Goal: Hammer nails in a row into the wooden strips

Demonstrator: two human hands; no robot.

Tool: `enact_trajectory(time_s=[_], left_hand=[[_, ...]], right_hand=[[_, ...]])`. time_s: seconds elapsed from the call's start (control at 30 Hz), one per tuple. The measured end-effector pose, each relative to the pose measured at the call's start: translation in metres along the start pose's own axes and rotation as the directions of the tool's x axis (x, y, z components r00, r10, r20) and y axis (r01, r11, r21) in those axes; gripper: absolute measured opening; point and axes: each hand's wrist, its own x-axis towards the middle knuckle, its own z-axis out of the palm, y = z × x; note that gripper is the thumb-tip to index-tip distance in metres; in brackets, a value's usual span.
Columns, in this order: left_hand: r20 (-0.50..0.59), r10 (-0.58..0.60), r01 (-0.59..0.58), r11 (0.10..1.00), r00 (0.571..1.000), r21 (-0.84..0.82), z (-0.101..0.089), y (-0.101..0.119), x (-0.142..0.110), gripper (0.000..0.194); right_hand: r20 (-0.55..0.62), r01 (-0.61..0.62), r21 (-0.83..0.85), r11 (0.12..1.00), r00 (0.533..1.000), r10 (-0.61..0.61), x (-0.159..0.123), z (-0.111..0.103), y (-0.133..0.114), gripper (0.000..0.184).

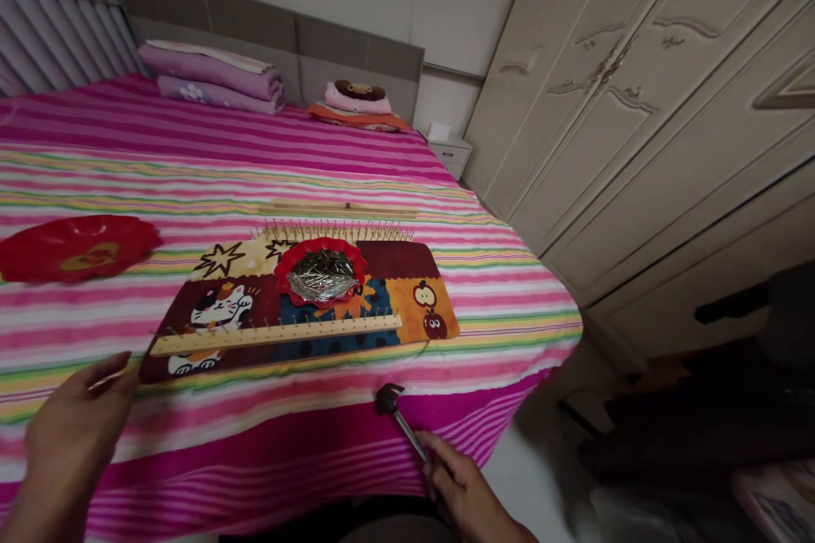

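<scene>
In the head view my right hand grips the handle of a claw hammer, its dark head over the near side of the bed. My left hand is open, fingers stretched out beside the near left corner of a patterned mat, close to the left end of a wooden strip. A row of nails stands up along that strip. Behind it on the mat sits a red scalloped bowl holding many loose nails. Another strip with upright nails lies at the mat's far edge.
Wooden strips without visible upright nails lie farther back on the striped bedspread. A red tray rests at the left. Folded bedding sits near the headboard. A wardrobe stands along the right side.
</scene>
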Motion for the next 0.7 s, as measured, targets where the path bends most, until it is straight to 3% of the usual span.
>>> enact_trajectory(time_s=[0.07, 0.17, 0.3, 0.43, 0.57, 0.7], left_hand=[[-0.057, -0.046, 0.041, 0.995, 0.997, -0.089, 0.010, 0.001, -0.018, 0.021], [-0.036, 0.010, -0.010, 1.000, 0.999, 0.001, 0.023, 0.014, -0.046, 0.027], [0.025, 0.209, -0.209, 0.978, 0.978, -0.004, 0.035, 0.045, -0.069, 0.033], [0.103, 0.399, -0.396, 0.917, 0.911, -0.046, 0.047, 0.083, -0.062, 0.032], [0.199, 0.524, -0.539, 0.842, 0.828, 0.027, 0.069, 0.129, -0.041, 0.028], [0.410, 0.549, -0.657, 0.730, 0.728, 0.189, 0.103, 0.173, -0.023, 0.026]], right_hand=[[0.000, -0.056, 0.052, 0.997, 0.998, 0.057, -0.001, -0.001, 0.000, 0.051], [-0.050, -0.100, 0.151, 0.984, 0.993, 0.109, 0.002, -0.003, -0.001, 0.059], [-0.085, -0.131, 0.323, 0.937, 0.982, 0.167, 0.009, -0.010, 0.001, 0.061], [-0.027, -0.184, 0.467, 0.865, 0.975, 0.223, 0.015, -0.018, 0.005, 0.058], [0.040, -0.223, 0.555, 0.801, 0.970, 0.242, 0.016, -0.021, 0.004, 0.056], [0.037, -0.186, 0.616, 0.766, 0.978, 0.207, 0.019, -0.021, 0.000, 0.051]])
